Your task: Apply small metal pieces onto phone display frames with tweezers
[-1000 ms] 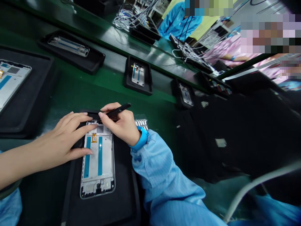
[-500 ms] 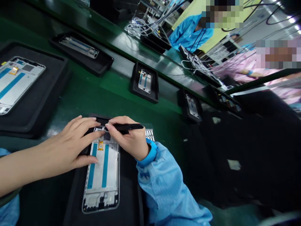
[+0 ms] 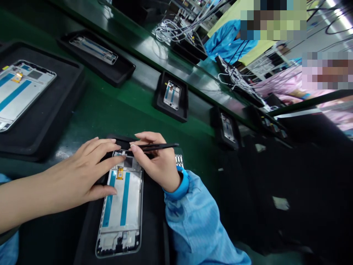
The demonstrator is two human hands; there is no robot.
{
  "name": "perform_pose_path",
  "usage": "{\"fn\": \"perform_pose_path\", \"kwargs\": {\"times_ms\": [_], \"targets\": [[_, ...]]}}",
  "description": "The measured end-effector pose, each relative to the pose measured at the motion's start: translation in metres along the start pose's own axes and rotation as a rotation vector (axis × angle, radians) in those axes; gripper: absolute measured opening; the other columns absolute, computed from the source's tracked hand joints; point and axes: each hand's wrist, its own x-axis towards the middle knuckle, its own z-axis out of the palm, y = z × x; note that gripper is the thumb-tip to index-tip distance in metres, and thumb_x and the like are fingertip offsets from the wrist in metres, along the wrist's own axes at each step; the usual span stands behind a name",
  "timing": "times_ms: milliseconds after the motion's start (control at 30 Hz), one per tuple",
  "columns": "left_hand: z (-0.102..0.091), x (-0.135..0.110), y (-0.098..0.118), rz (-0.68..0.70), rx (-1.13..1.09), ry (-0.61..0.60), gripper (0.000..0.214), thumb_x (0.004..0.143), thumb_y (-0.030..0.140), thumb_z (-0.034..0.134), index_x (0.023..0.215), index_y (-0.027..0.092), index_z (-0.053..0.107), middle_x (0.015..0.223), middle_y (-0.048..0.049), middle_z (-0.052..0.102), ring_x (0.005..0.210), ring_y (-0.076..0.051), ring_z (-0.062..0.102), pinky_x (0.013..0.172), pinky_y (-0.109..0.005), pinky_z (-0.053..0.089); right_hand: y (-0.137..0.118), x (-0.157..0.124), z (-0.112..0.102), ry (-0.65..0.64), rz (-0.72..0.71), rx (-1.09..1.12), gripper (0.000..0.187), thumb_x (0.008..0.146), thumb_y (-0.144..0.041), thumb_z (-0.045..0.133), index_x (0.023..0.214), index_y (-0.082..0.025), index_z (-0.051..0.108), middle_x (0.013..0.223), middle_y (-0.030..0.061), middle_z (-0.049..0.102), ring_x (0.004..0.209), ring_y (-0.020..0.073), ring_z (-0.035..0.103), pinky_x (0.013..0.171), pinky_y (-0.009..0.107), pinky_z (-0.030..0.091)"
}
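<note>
A phone frame [image 3: 131, 206] with two blue strips and an orange flex connector [image 3: 120, 174] lies in a black tray [image 3: 154, 228] in front of me. My left hand [image 3: 91, 165] rests over its upper left side, fingers spread, with fingertips on the frame's top part and the thumb by a blue strip. Black tweezers [image 3: 162, 146] are pinched in my right hand [image 3: 161, 165] at the frame's top edge. The tweezer tips are hidden behind my fingers. Partly behind my right wrist lies a sheet of small white labels [image 3: 179, 159].
To the left, a larger black tray [image 3: 55, 121] bears another phone frame [image 3: 24, 92]. Further trays with frames stand along the green bench's back: a long tray [image 3: 124, 73], a small tray [image 3: 183, 106] and one tray [image 3: 216, 125] further right. Cables [image 3: 171, 31] and two people are beyond.
The tweezers have turned in my right hand, showing their narrow side and two arms. My left hand keeps its place on the phone frame. The whole view has shifted slightly.
</note>
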Motion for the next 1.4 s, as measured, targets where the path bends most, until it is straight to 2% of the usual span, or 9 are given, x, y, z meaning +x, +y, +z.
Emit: {"fn": "perform_pose_path", "kwargs": {"times_ms": [267,467,633,800,1033,1233,1333,1400], "targets": [[0.000,0.000,0.000,-0.017,-0.036,0.002,0.049,0.091,0.044,0.062,0.133,0.021,0.055,0.134,-0.0135,0.056,0.134,-0.035,0.045,0.108,-0.056,0.044,-0.002,0.002,0.000,-0.025,-0.023,-0.061,0.021,0.089,-0.020,0.064,0.109,-0.023,0.059,0.093,0.0026,0.075,0.084,0.0159,0.076,0.076,0.029,0.063],[0.000,-0.001,0.000,-0.030,-0.035,-0.007,0.051,0.091,0.046,0.062,0.135,0.021,0.054,0.137,-0.0137,0.055,0.135,-0.035,0.044,0.109,-0.056,0.044,-0.003,0.000,0.001,0.018,-0.162,-0.133,0.023,0.088,-0.016,0.064,0.109,-0.025,0.061,0.098,0.0031,0.074,0.084,0.0155,0.076,0.077,0.028,0.064],[0.001,-0.001,0.000,-0.045,-0.060,0.003,0.050,0.091,0.045,0.061,0.135,0.022,0.055,0.136,-0.0135,0.055,0.136,-0.035,0.043,0.110,-0.056,0.044,0.001,-0.003,0.000,0.093,-0.084,-0.060,0.024,0.089,-0.021,0.064,0.112,-0.025,0.061,0.096,0.0037,0.074,0.082,0.0170,0.076,0.074,0.031,0.065],[0.000,-0.002,0.000,-0.051,-0.063,-0.010,0.050,0.091,0.046,0.061,0.135,0.023,0.055,0.137,-0.0128,0.055,0.136,-0.035,0.043,0.110,-0.057,0.043,0.000,-0.001,0.000,0.020,-0.068,-0.052,0.021,0.089,-0.021,0.063,0.109,-0.024,0.061,0.097,0.0040,0.073,0.085,0.0166,0.075,0.077,0.030,0.065],[-0.001,-0.002,-0.001,-0.039,-0.051,-0.028,0.049,0.091,0.047,0.060,0.135,0.024,0.053,0.137,-0.0122,0.053,0.136,-0.035,0.042,0.108,-0.057,0.045,-0.002,0.003,0.000,-0.009,-0.094,-0.072,0.019,0.088,-0.018,0.063,0.106,-0.022,0.061,0.093,0.0029,0.073,0.082,0.0146,0.075,0.075,0.027,0.063],[-0.001,-0.001,-0.001,-0.017,-0.018,-0.018,0.049,0.092,0.045,0.059,0.135,0.022,0.052,0.138,-0.0131,0.052,0.136,-0.034,0.042,0.108,-0.056,0.044,-0.010,0.018,-0.011,-0.221,-0.022,-0.093,0.021,0.090,-0.022,0.061,0.111,-0.021,0.059,0.089,0.0005,0.073,0.077,0.0128,0.073,0.072,0.025,0.062],[0.001,-0.001,-0.001,-0.010,-0.014,-0.018,0.048,0.092,0.045,0.059,0.134,0.021,0.052,0.137,-0.0134,0.052,0.136,-0.034,0.041,0.109,-0.056,0.044,-0.015,0.024,-0.013,-0.287,-0.099,-0.170,0.021,0.090,-0.020,0.060,0.112,-0.021,0.060,0.097,0.0012,0.074,0.082,0.0132,0.074,0.077,0.026,0.062],[0.002,-0.001,-0.001,-0.016,-0.011,-0.020,0.050,0.092,0.046,0.059,0.135,0.020,0.052,0.137,-0.0139,0.052,0.137,-0.034,0.040,0.109,-0.055,0.043,-0.015,0.024,-0.012,-0.291,-0.211,-0.230,0.021,0.090,-0.017,0.060,0.111,-0.021,0.062,0.103,0.0024,0.074,0.084,0.0132,0.073,0.078,0.025,0.062]]}}
